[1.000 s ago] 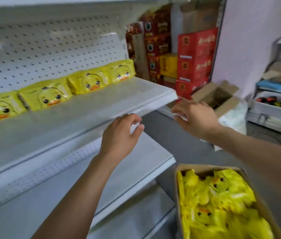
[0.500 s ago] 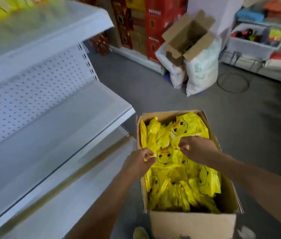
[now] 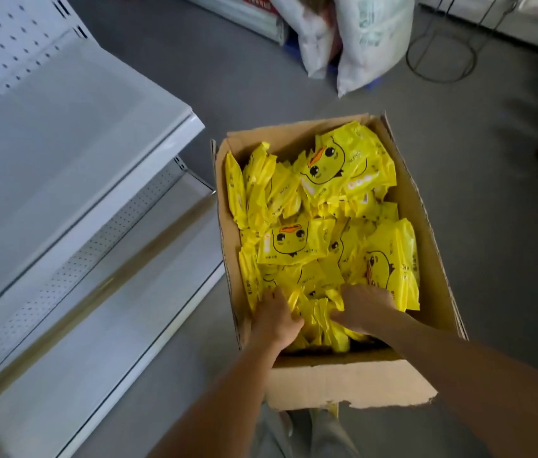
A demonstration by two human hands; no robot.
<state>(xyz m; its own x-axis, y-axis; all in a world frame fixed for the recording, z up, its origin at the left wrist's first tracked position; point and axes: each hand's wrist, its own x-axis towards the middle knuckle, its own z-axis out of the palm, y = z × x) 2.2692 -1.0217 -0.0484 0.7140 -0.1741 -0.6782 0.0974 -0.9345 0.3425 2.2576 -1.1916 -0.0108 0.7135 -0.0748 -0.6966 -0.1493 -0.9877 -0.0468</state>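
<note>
Box [image 3: 353, 378] on grey floor [image 3: 254, 81] by shelves [image 3: 62, 147]; left hand [image 3: 275, 322], right hand [image 3: 365, 307]: fingers' grip hidden among packets [image 3: 294, 242].

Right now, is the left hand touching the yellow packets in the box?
Touching. The head view shows the left hand with its fingers sunk among the yellow packets at the near end of the cardboard box; no gap.

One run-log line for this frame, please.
scene: open cardboard box full of yellow packets, beside white shelf | left hand: among packets, near end | right hand: likewise | grip: fingertips hidden
</note>
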